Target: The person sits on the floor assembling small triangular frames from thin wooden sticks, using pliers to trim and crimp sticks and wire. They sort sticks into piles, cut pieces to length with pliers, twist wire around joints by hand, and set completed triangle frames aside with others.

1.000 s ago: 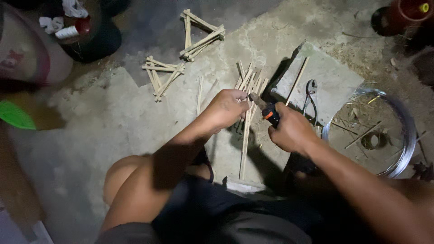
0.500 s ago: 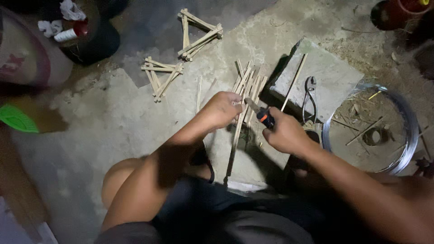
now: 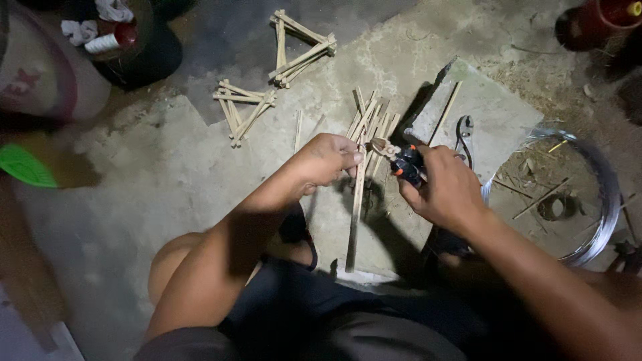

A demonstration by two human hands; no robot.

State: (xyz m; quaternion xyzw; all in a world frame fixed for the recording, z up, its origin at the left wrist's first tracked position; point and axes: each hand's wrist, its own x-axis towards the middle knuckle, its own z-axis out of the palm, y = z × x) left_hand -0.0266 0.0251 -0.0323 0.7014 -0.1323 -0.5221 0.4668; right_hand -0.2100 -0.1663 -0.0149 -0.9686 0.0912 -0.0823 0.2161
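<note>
My left hand pinches the upper part of a long thin bamboo stick that points down toward my lap. My right hand grips orange-and-black pliers, whose jaws meet the stick beside my left fingertips. Behind the hands a loose pile of bamboo sticks lies on the concrete floor.
Two tied triangular stick frames lie farther back. A flat stone slab holds another pair of pliers and a stick. A coil of wire sits right, a dark bowl with rags upper left, a red container upper right.
The stick has swung from leaning right to nearly vertical. The pliers' jaws have moved up toward the stick's top by my left fingers.
</note>
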